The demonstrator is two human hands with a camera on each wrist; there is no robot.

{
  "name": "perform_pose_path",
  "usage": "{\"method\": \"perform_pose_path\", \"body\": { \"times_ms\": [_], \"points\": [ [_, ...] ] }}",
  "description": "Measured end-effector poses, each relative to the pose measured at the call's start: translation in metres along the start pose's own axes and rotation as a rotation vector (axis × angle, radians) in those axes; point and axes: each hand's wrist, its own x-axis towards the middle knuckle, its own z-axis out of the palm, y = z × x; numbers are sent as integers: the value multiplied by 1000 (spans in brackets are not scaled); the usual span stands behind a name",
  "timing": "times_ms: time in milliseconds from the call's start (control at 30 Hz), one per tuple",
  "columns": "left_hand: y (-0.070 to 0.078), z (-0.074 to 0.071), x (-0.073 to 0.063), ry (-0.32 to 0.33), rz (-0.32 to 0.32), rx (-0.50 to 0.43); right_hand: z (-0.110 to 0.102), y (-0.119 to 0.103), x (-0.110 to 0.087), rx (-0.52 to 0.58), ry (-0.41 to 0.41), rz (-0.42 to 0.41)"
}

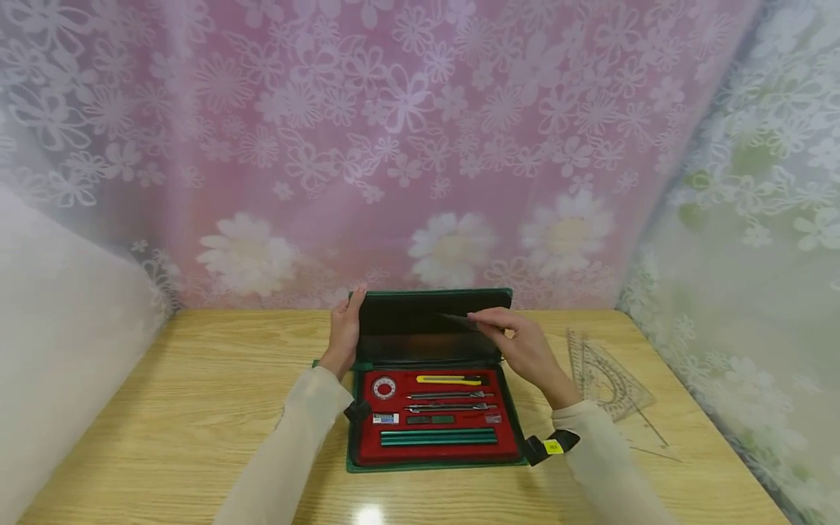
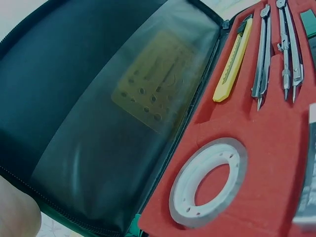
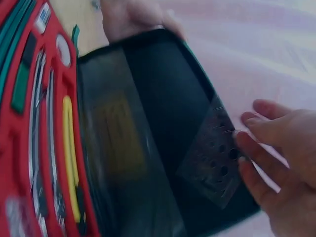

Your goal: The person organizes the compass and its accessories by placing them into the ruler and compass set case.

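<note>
A zippered drawing-set case lies open, its black lid [image 1: 407,310] raised. My left hand [image 1: 344,332] grips the lid's left edge, with most of its fingers hidden behind it. In front of the lid, my right hand [image 1: 521,350] pinches the edge of a thin clear stencil template [image 3: 210,153] with cut-out holes. The lid's clear pocket [image 2: 84,163] holds a yellowish stencil template [image 2: 153,81]. Below, the red tray [image 1: 374,456] carries a white ring-shaped tape roll [image 2: 182,202], a yellow utility knife [image 2: 232,64], two compasses [image 1: 449,408], an eraser [image 1: 386,418] and green pencils [image 1: 438,437].
On the wooden table [image 1: 197,408], right of the case, lie clear rulers including a set square [image 1: 633,383] and a protractor [image 1: 610,394], partly behind my right sleeve. A flowered curtain [image 1: 394,182] hangs behind the table's far edge.
</note>
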Motion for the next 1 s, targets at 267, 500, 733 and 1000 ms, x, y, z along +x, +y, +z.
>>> {"method": "perform_pose_path", "body": {
  "times_ms": [267,500,733,1000],
  "points": [
    [-1,4,-1,-20,-10,-24,28,-5,21,-6,44,-229],
    [-2,3,-2,-26,-34,5,45,2,21,-128,-21,-230],
    [-2,-1,-3,-49,-14,1,55,11,18,-226,-65,-134],
    [-2,-5,-2,-63,-14,-20,67,20,16,-314,-39,-88]
  ]
}}
